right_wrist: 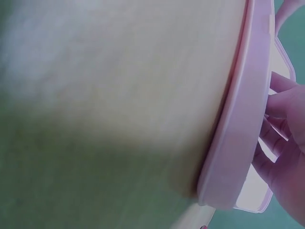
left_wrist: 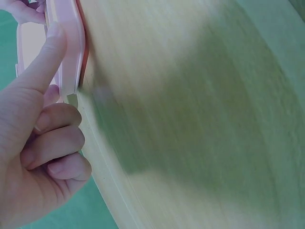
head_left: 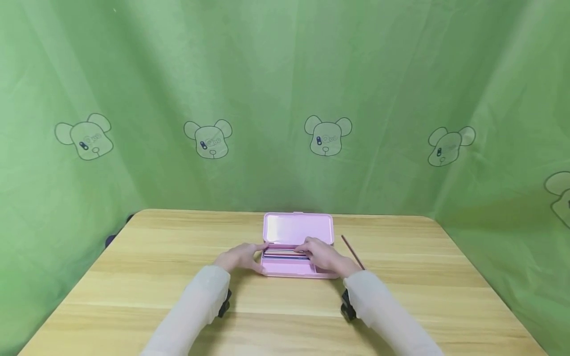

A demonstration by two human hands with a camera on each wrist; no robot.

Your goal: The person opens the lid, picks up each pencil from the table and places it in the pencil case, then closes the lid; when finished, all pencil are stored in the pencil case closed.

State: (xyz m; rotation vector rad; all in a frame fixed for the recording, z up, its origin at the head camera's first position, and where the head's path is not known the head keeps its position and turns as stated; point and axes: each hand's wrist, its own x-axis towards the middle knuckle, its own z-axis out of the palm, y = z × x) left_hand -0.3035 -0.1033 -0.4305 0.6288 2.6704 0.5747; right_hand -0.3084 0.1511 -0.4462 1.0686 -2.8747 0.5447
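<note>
A pink pencil case [head_left: 287,268] lies on the table with its lid [head_left: 298,228] tipped back. Several slim pencils [head_left: 279,252] lie side by side in its rear part. My left hand [head_left: 240,255] holds the case's left end between thumb and index finger. In the left wrist view, the thumb presses the case wall [left_wrist: 71,52] while the other fingers are curled. My right hand [head_left: 321,253] reaches into the case over the right part of the pencils. In the right wrist view, the case wall [right_wrist: 240,109] hides its fingertips, so whether they pinch a pencil is unclear.
One dark reddish pencil [head_left: 353,252] lies on the wooden table [head_left: 178,232] to the right of the case, partly behind my right forearm. A green curtain [head_left: 267,178] with bear-head drawings hangs behind the table and along its sides.
</note>
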